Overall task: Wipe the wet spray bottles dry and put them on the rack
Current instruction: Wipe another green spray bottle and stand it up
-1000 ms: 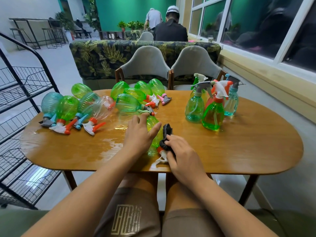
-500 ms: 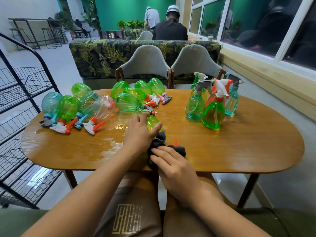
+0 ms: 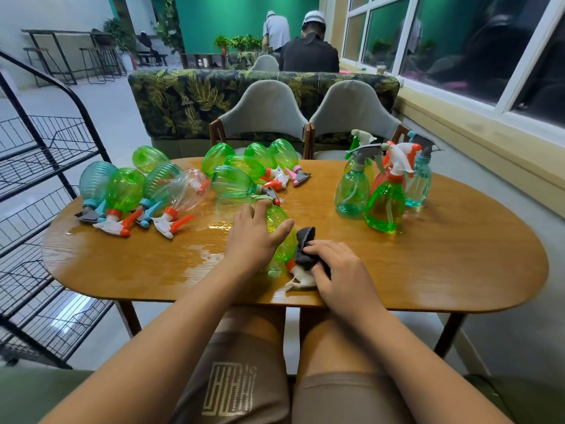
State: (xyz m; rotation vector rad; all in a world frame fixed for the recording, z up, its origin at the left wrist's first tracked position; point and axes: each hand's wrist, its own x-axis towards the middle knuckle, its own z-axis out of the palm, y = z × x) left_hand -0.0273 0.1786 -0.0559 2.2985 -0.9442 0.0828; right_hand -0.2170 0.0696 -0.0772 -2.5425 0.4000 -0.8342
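**A:** What has shifted?

**B:** The cloth (image 3: 305,243) has slid off the spray head (image 3: 301,278), so the white trigger shows again. The right hand (image 3: 342,270) clenches the cloth against the neck of the green bottle (image 3: 283,249).

**A:** And the other hand?

**B:** The left hand (image 3: 253,237) grasps the bottle's belly, fingers curved over it. The bottle lies on its side on the table (image 3: 458,270), spray head toward the person and base pointing away (so its long axis runs near-to-far).

**A:** Which way is the rack?

**B:** The rack (image 3: 52,142) stands well to the bottle's left, so the left hand is nearer. I'd judge that hand should carry it.

**A:** Counts?

**B:** I count five lying bottles (image 3: 123,188) beyond and left of the green bottle, and five more just beyond it. Five standing bottles (image 3: 385,206) are beyond and to its right. There is one cloth and one rack, and I see no bottles on its shelves.
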